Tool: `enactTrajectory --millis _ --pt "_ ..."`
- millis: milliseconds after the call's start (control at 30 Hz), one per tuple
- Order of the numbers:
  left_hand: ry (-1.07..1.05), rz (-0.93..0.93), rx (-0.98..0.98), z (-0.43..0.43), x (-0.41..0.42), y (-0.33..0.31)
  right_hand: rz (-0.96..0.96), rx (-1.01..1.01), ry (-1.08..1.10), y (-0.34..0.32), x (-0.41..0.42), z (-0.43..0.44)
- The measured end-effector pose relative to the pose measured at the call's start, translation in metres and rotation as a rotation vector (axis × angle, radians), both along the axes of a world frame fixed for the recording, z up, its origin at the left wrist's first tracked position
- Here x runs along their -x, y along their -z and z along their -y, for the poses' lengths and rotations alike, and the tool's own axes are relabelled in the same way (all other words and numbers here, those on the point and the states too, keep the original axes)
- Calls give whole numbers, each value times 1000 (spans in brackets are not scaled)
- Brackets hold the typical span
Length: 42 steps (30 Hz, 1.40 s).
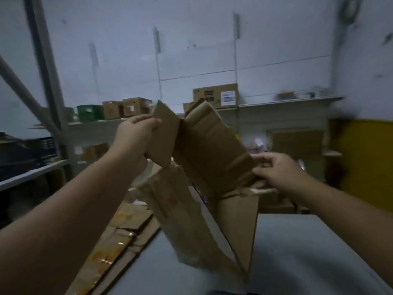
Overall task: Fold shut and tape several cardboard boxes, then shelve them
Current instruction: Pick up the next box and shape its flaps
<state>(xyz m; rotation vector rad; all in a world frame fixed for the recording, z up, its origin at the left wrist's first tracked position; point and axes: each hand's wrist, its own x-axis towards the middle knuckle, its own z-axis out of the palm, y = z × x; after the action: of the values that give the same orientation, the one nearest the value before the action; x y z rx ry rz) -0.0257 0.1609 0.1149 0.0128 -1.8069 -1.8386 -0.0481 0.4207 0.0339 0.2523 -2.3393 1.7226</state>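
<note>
One brown cardboard box (187, 220), creased, half collapsed and untaped, hangs tilted over the grey table top (308, 252), its top flaps standing open. Your left hand (138, 135) grips the upper left flap with its fingers curled round the edge. Your right hand (282, 169) is at the right flap's edge with fingers spread, but blur hides whether it pinches.

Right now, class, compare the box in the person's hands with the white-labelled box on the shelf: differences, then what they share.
The held box is tilted with flaps open; the shelf box sits level, no flaps raised. The held box is gripped by the left hand, the right hand at its edge; the shelf box is untouched. Both are brown cardboard.
</note>
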Motion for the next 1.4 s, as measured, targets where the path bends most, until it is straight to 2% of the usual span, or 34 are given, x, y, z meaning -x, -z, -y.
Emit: enactTrajectory --millis 100,200,267,333,400,467,600,733,800,867,933,1000,1100,1167,1233,1300,1333,1400 --pt "98 -23 40 -42 19 -23 -228 -80 290 -21 -15 -54" --pt "431 -3 -154 -85 26 -29 -416 -130 569 -43 -37 -99" --pt "554 11 -220 -115 30 -20 -409 -166 663 -41 -51 -120" --pt "465 38 -114 -143 30 -5 -325 -176 774 -27 -59 -140" --pt "318 47 69 -164 20 17 -237 -100 835 -13 -66 -155" --pt "375 42 149 -181 8 37 -151 7 838 -2 -75 -165" --pt "519 -16 183 -208 -25 68 -44 204 767 11 -84 -174" --pt "577 78 185 -219 -48 98 29 441 650 14 -95 -173" --pt "585 149 308 -224 -46 103 59 501 553 19 -102 -167" --pt "528 116 575 -233 -42 103 71 534 448 23 -113 -157" --pt "527 89 877 -244 -45 105 51 528 354 24 -127 -143" --pt "587 135 1009 -251 -47 112 23 420 258 25 -142 -127" --pt "694 86 852 -247 -41 130 -49 219 105 34 -156 -110" --pt "764 79 784 -237 -37 135 -174 136 81 38 -157 -119" --pt "849 98 868 -225 -39 137 -338 175 256 45 -150 -148" --pt "887 77 893 -214 -37 138 -429 324 435 56 -139 -186" --pt "877 72 896 -211 -34 137 -418 329 450 65 -133 -203" --pt "858 62 918 -207 -30 134 -296 180 380 85 -117 -224"
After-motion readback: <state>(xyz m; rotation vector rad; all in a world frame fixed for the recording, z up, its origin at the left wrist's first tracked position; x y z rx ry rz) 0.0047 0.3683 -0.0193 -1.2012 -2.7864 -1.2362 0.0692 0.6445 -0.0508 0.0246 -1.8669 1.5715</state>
